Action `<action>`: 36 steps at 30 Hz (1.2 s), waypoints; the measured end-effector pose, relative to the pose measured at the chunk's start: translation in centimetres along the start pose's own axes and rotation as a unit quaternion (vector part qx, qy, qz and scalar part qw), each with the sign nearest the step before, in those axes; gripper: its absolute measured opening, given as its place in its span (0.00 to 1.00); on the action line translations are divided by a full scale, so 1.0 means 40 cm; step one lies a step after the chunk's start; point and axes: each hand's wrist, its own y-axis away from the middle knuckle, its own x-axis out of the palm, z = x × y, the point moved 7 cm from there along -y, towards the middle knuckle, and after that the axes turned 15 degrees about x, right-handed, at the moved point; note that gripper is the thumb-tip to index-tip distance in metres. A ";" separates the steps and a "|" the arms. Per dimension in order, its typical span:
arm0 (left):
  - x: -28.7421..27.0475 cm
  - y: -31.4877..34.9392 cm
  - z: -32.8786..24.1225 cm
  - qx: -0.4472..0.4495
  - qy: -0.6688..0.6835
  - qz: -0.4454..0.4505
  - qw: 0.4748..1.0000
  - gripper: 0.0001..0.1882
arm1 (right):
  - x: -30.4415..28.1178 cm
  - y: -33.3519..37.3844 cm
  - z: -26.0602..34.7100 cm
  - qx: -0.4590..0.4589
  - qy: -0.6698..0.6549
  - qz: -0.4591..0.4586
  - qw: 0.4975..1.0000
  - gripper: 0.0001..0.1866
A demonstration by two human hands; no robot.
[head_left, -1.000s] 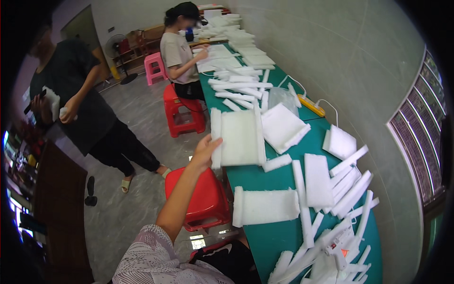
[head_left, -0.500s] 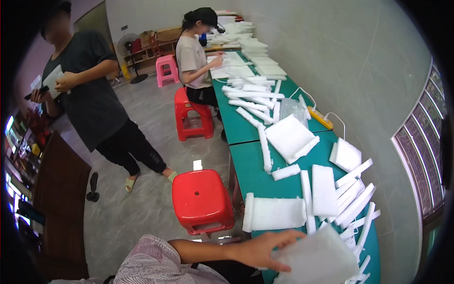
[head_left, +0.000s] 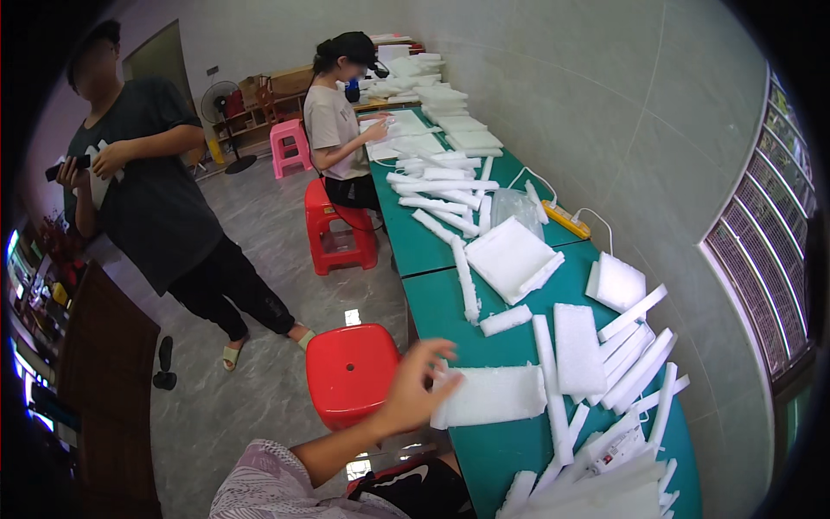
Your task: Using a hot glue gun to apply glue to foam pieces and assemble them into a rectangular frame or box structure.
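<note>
My left hand (head_left: 415,389) reaches in from the lower edge, its thumb and fingers apart, with nothing between them. It hovers at the left end of a white foam sheet (head_left: 493,396) lying on the green table (head_left: 484,450); whether it touches the sheet I cannot tell. Another white foam sheet (head_left: 605,497) lies at the lower edge of the picture, over several foam strips. Beyond the nearer sheet are a short foam strip (head_left: 506,320) and a larger foam piece with a raised edge (head_left: 512,258). My right hand is out of view.
Foam strips (head_left: 640,372) crowd the table's right side. A yellow power strip (head_left: 567,220) lies by the wall. A red stool (head_left: 350,368) stands left of the table. One person (head_left: 337,130) sits farther along; another (head_left: 143,173) stands at left, holding a dark object.
My left hand has let go of the foam sheet at the lower right and moved up and left to the other sheet's end. The view has shifted slightly.
</note>
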 end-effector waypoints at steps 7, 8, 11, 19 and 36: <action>-0.006 0.041 0.209 -0.115 -0.068 0.048 0.990 0.42 | 0.021 -0.012 -0.012 0.002 -0.106 0.047 0.993 0.40; 0.002 0.031 0.214 -0.118 -0.060 0.033 0.991 0.43 | 0.019 -0.026 -0.026 0.012 -0.113 0.041 0.993 0.39; 0.020 0.010 0.168 -0.247 0.066 0.042 0.966 0.44 | -0.094 0.023 -0.033 0.028 -0.064 -0.117 0.991 0.40; -0.021 0.007 0.174 -0.207 0.160 0.056 0.964 0.39 | -0.110 0.041 -0.025 0.025 -0.073 -0.154 0.985 0.40; -0.076 -0.029 0.182 -0.094 0.225 -0.103 0.964 0.27 | -0.041 0.016 0.009 0.029 -0.175 -0.157 0.972 0.29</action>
